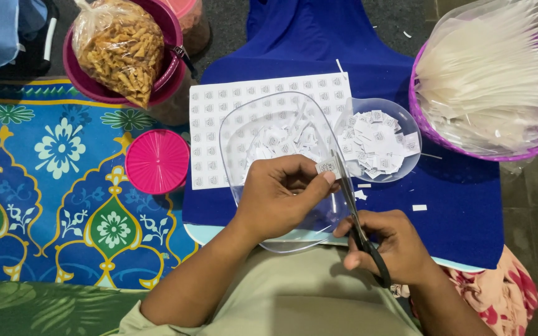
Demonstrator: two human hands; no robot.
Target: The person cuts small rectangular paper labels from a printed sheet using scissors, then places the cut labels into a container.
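My left hand (278, 196) pinches a small white printed paper slip (327, 165) between thumb and fingers. My right hand (388, 246) grips black-handled scissors (351, 205), whose blades point up and meet the slip's edge. Both hands hover over a clear plastic tray (250, 127) holding paper offcuts. Under the tray lies a white printed sheet (210, 134) of small labels. To the right, a clear round bowl (411, 163) holds several cut labels.
A blue cloth-covered board (462, 218) carries the work. A pink round lid (157, 160) and a maroon bowl (85, 84) with a bag of snacks (119, 46) sit at left. A purple basket (421, 109) of clear plastic bags stands at upper right. A patterned mat (45, 186) covers the floor.
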